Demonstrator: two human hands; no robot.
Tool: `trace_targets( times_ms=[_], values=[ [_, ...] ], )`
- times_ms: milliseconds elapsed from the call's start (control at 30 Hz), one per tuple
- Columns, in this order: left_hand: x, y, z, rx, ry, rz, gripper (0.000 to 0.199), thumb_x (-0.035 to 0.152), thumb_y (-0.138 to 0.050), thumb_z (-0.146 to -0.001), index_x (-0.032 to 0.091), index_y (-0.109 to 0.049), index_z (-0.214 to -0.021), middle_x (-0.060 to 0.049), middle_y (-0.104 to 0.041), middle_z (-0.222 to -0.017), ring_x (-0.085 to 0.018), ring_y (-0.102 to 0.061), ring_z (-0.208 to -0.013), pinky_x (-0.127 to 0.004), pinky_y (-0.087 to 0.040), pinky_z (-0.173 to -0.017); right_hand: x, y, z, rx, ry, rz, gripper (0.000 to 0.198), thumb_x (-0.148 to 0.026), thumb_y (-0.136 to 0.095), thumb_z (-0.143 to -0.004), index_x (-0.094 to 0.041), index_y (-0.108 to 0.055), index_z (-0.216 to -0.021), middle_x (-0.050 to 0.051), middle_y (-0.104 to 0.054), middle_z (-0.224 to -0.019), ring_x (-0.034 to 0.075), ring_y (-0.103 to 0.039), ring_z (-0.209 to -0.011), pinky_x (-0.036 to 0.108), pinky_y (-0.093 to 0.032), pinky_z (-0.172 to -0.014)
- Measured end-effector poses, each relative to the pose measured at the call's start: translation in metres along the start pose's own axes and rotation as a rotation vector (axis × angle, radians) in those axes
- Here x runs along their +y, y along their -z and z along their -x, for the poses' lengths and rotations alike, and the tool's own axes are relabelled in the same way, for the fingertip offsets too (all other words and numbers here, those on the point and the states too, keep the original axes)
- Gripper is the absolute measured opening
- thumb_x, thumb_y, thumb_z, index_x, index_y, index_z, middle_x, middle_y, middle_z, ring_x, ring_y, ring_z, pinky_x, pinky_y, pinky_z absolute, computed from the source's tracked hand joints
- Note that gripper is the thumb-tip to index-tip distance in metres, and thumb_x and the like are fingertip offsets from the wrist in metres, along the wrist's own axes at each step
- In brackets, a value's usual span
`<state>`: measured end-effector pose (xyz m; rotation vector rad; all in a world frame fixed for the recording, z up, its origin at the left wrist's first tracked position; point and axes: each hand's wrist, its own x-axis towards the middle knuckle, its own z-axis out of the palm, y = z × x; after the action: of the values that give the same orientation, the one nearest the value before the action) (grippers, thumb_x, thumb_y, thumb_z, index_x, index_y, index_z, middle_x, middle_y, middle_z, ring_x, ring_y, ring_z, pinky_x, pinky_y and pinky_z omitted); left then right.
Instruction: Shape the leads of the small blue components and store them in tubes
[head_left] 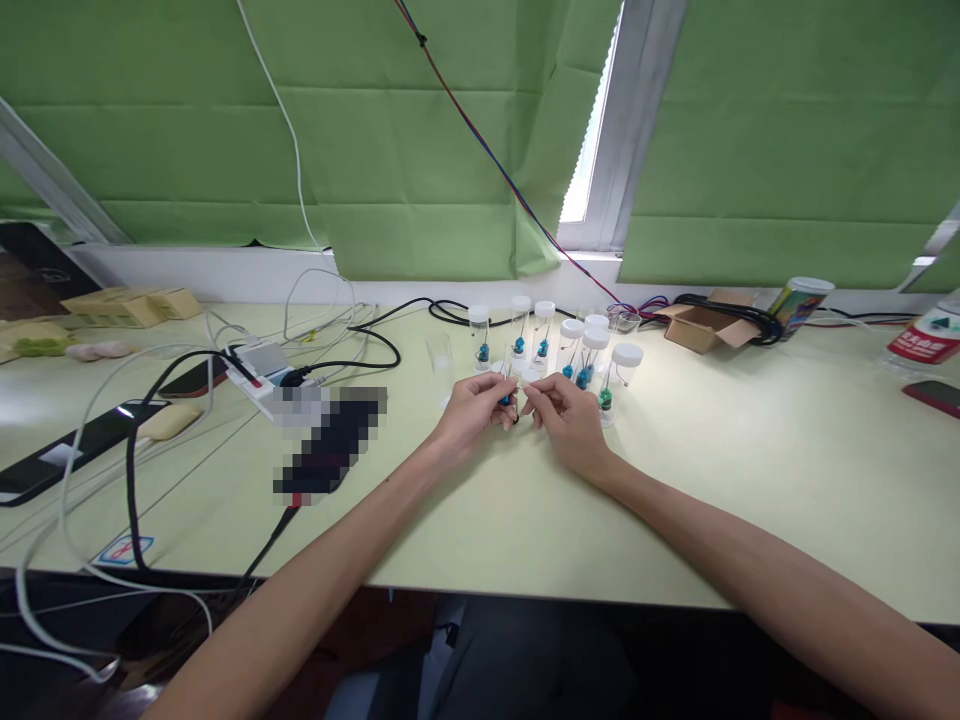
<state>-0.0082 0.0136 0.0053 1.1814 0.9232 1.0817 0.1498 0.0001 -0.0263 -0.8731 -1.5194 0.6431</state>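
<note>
My left hand [480, 402] is closed around a small blue piece [505, 399] with a thin dark wire or stem, held just above the table. My right hand [566, 415] meets it from the other side, fingertips pinched together close to the top of that piece; what they grip is too small to make out. Right behind both hands stand several clear tubes with white caps [626, 355], with small blue pieces and wires inside. The nearest tube on the right has a green piece [605, 398]. An uncapped clear tube [441, 362] stands left of the group.
A power strip [259, 375] with tangled white and black cables lies to the left, beside a pixelated dark device [330, 445]. Further left is a black phone-like slab [75, 450]. An open cardboard box [701, 325], a can [802, 305] and a red-labelled bottle [926, 335] stand at right.
</note>
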Motion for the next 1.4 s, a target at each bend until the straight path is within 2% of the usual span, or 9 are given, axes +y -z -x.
trace_targets(
  times_ms=[300, 900, 1400],
  values=[
    [-0.0013, 0.0003, -0.0009, -0.007, -0.019, 0.009, 0.031, 0.041, -0.08, -0.075, 0.013, -0.067, -0.072, -0.003, -0.059, -0.072, -0.009, -0.055, -0.057, -0.025, -0.043, -0.053, 0.002, 0.0011, -0.0006, -0.004, -0.03, 0.011, 0.03, -0.049, -0.062, -0.09, -0.019, -0.062, -0.082, 0.001, -0.067, -0.064, 0.012, -0.055, -0.049, 0.026, -0.047, -0.05],
    [-0.0019, -0.0007, -0.0003, 0.051, -0.112, -0.105, 0.029, 0.042, -0.076, -0.078, 0.014, -0.067, -0.074, -0.004, -0.061, -0.073, -0.01, -0.056, -0.053, -0.029, -0.046, -0.056, 0.0011, 0.0006, -0.0007, -0.008, -0.072, -0.049, 0.026, -0.044, -0.065, -0.089, -0.019, -0.062, -0.081, 0.001, -0.066, -0.063, 0.011, -0.053, -0.048, 0.026, -0.044, -0.049],
    [0.0021, -0.0033, 0.0021, 0.066, -0.163, -0.155, 0.033, 0.047, -0.078, -0.075, 0.016, -0.066, -0.071, -0.001, -0.059, -0.063, -0.011, -0.055, -0.051, -0.029, -0.046, -0.056, -0.0014, 0.0004, -0.0028, -0.017, -0.11, -0.153, 0.03, -0.048, -0.068, -0.086, -0.019, -0.061, -0.079, 0.0, -0.066, -0.061, 0.011, -0.052, -0.045, 0.025, -0.045, -0.045]
  ],
)
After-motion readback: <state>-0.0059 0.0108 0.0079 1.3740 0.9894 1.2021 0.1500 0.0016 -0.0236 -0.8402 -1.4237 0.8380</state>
